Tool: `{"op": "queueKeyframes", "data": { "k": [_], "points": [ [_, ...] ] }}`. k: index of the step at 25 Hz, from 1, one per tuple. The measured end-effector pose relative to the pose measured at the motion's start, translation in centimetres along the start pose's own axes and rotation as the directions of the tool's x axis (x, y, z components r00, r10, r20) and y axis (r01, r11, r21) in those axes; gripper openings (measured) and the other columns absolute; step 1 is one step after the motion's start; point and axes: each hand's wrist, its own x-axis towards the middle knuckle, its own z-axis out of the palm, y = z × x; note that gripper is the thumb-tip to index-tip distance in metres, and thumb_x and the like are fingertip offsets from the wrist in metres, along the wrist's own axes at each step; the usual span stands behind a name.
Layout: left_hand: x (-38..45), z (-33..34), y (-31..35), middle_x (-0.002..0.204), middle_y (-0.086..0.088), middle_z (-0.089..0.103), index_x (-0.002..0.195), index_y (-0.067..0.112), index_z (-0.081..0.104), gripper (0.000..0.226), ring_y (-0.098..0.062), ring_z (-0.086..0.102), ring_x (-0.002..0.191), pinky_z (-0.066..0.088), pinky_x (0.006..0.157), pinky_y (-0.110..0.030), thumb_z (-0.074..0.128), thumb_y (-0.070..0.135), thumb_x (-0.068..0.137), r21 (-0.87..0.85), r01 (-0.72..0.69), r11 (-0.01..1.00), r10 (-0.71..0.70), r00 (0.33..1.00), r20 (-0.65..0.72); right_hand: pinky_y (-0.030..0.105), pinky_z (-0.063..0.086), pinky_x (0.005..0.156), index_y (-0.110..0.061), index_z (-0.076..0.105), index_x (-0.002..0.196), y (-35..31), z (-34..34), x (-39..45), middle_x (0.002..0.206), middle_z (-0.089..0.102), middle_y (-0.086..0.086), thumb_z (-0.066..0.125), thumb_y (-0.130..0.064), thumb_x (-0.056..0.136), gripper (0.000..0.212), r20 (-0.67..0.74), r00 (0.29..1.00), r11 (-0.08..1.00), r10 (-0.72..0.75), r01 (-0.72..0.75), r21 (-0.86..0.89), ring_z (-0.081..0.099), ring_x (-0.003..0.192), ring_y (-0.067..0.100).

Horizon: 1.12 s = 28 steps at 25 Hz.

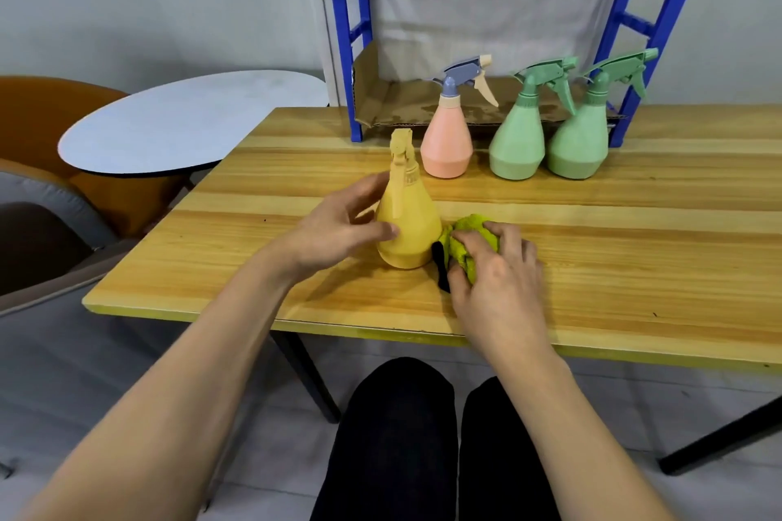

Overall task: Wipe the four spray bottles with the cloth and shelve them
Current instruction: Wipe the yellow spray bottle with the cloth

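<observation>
yellow bottle [408, 224], green cloth [467, 239], blue shelf [355, 55]

No text, label, brand, number or sign can be read anywhere in this view.

Wooden worktop [592, 266] fills the middle, w/ a yellow front edge. Round white table [186, 123] at upper left, orange chair [38, 114] just behind it. Brown cardboard sheet [406, 102] lies at the top middle. Dark trouser legs [393, 444] at the bottom.
</observation>
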Motion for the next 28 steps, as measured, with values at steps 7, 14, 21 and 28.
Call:
{"op": "queueKeyframes", "data": {
  "k": [7, 14, 21, 28],
  "points": [
    [0.1, 4.5, 0.5, 0.127, 0.003, 0.049, 0.136, 0.028, 0.053, 0.078, -0.014, 0.057, 0.114, 0.054, 0.098, -0.035, 0.089, 0.051, 0.071, 0.258, 0.050, 0.965, 0.071, 0.895, -0.440, 0.039, 0.038, 0.101, -0.029, 0.065, 0.125, 0.3, 0.0, 0.0, 0.133, 0.046, 0.003, 0.067, -0.026, 0.089, 0.037, 0.023, 1.000, 0.989, 0.004, -0.007, 0.151, 0.044, 0.118, 0.029],
    [-0.1, 3.8, 1.8, 0.154, 0.003, 0.043, 0.155, 0.040, 0.033, 0.059, -0.015, 0.053, 0.130, 0.046, 0.106, -0.038, 0.047, 0.058, 0.100, 0.229, 0.032, 0.973, 0.032, 0.963, -0.269, 0.024, 0.046, 0.097, -0.037, 0.067, 0.118, 0.2, -2.7, 2.5, 0.117, 0.068, -0.009, 0.063, -0.032, 0.096, 0.023, 0.128, 0.952, 0.621, 0.278, -0.280, 0.732, 0.061, 0.111, 0.006],
    [0.2, 4.4, 0.9, 0.132, -0.001, 0.054, 0.148, 0.039, 0.040, 0.052, -0.018, 0.057, 0.119, 0.051, 0.103, -0.045, 0.043, 0.060, 0.101, 0.351, -0.010, 0.936, 0.127, 0.942, -0.311, 0.026, 0.043, 0.103, -0.030, 0.063, 0.130, -1.2, -0.8, 3.4, 0.126, 0.061, -0.003, 0.058, -0.035, 0.097, 0.034, 0.125, 0.976, 0.791, 0.176, -0.216, 0.573, 0.057, 0.117, 0.013],
    [0.0, 4.7, 0.2, 0.126, 0.000, 0.056, 0.151, 0.037, 0.040, 0.050, -0.018, 0.057, 0.115, 0.048, 0.101, -0.037, 0.044, 0.054, 0.104, 0.365, -0.037, 0.930, 0.185, 0.906, -0.380, 0.016, 0.036, 0.102, -0.031, 0.062, 0.131, -1.0, -1.4, 3.8, 0.127, 0.054, -0.010, 0.061, -0.026, 0.098, 0.033, 0.106, 0.992, 0.798, 0.073, -0.122, 0.591, 0.050, 0.118, 0.003]
  ]
}}
